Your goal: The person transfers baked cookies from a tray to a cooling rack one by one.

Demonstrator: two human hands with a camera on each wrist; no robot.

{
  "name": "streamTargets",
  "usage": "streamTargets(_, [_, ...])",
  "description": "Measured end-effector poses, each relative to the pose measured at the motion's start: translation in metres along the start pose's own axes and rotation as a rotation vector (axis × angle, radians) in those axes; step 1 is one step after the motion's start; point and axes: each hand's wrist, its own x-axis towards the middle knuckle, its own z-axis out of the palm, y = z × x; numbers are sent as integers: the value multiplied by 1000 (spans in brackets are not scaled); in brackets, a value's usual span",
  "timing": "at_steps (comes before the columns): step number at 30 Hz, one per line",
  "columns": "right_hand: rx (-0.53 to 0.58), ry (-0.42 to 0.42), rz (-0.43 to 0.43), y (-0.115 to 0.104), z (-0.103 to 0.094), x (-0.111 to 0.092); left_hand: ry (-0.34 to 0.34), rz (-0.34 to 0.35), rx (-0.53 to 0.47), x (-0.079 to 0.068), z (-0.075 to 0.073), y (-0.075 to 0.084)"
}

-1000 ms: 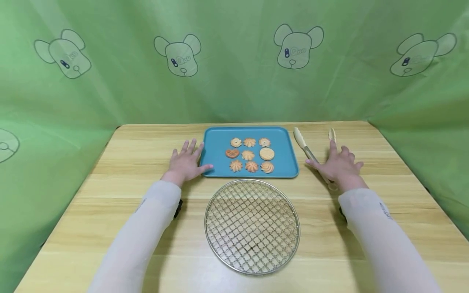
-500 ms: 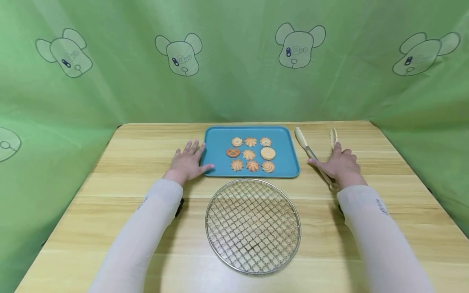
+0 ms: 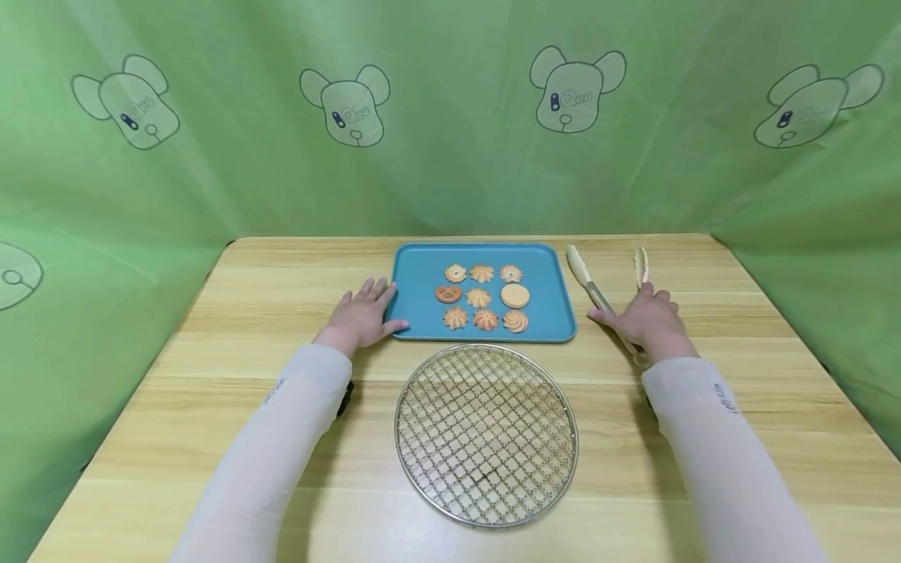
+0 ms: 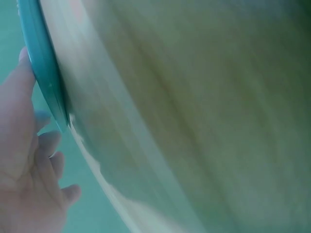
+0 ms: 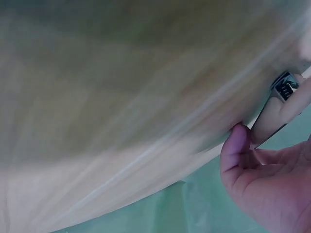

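Tongs [image 3: 597, 296] on counter [image 3: 260, 297] right of tray [image 3: 415, 270], likely light and springy, best squeezed mid-arm, where fingers of the right hand [image 3: 649, 320] pinch them; fingers of the left hand [image 3: 357, 319] loosely spread at tray edge.

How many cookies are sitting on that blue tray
9, all on the blue tray: three far cookies, three middle cookies and three near cookies, in rows. None looks hidden.

Wooden table [image 3: 246, 313] with blue tray [image 3: 415, 270], round wire rack [image 3: 486, 435], tongs [image 3: 598, 299].
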Motion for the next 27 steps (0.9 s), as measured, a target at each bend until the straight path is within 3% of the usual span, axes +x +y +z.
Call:
streamTargets(16, [13,-3,22,2,3,3,-15,17,-49,1,1,-2])
streamTargets(27, [91,-38,42,4,-4,0,-20,18,-59,1,2,-2])
